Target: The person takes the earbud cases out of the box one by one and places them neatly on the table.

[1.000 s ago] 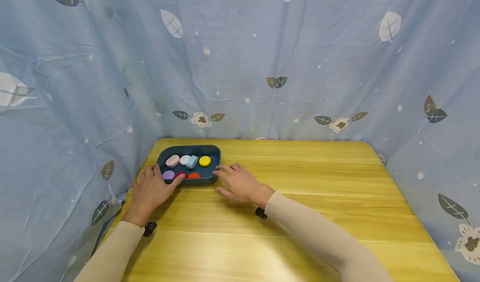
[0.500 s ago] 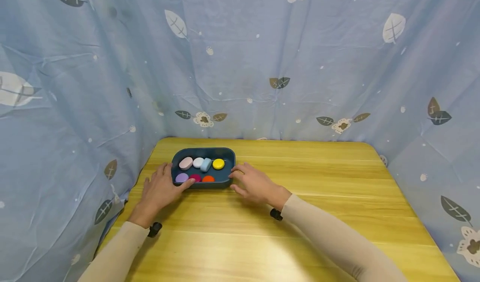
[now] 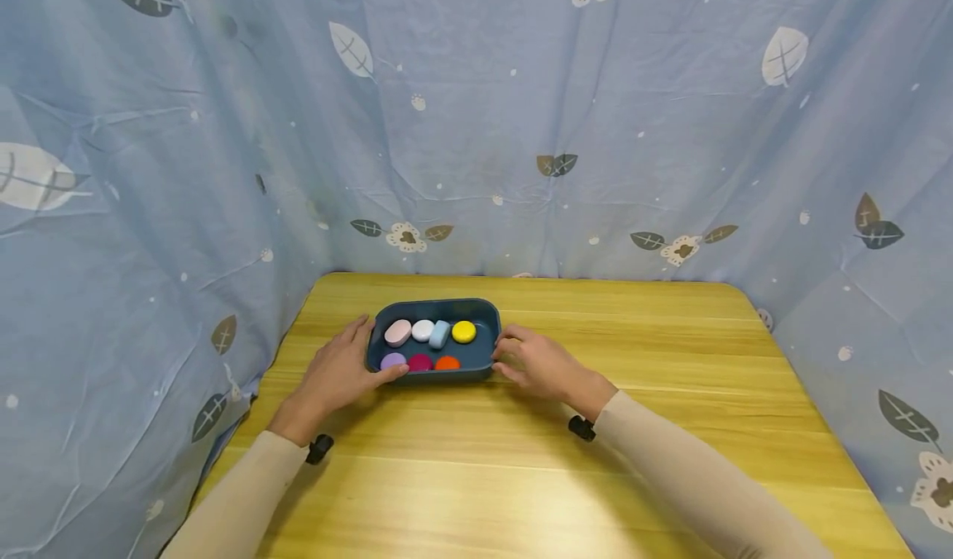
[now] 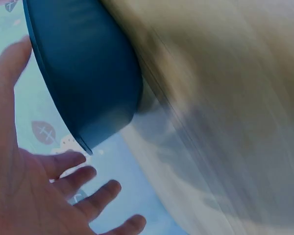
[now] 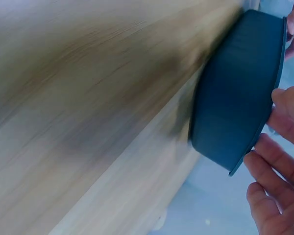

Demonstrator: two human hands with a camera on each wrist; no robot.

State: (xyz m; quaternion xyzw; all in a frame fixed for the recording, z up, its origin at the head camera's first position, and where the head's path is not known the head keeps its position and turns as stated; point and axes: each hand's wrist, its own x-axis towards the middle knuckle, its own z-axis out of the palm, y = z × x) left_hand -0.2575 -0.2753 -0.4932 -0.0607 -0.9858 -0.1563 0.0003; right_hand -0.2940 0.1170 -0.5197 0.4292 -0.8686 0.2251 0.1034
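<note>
Between my hands is a dark blue tray [image 3: 480, 348] with rounded corners. My left hand [image 3: 338, 369] holds its left end, the thumb over the front rim and the other fingers along the left side. My right hand [image 3: 539, 365] grips the right end, with thumb and fingertips at the rim [image 5: 264, 127]. Inside lie smooth rounded pieces: pale pink [image 3: 398, 333], white [image 3: 423, 331], light blue [image 3: 439, 335] and yellow [image 3: 464, 332] in the back row. Lilac [image 3: 393, 361], crimson [image 3: 420, 362] and orange [image 3: 447, 363] pieces lie along the front wall, partly hidden by it.
The wooden table [image 3: 462, 476] stretches to the front and right of the tray. A blue curtain [image 3: 476, 112] with leaf and flower prints hangs behind the table and along both sides. Each wrist carries a small black device [image 3: 581, 428].
The tray has moved to the right along the table, both hands travelling with it and keeping their places at its ends. The pieces inside hold the same arrangement.
</note>
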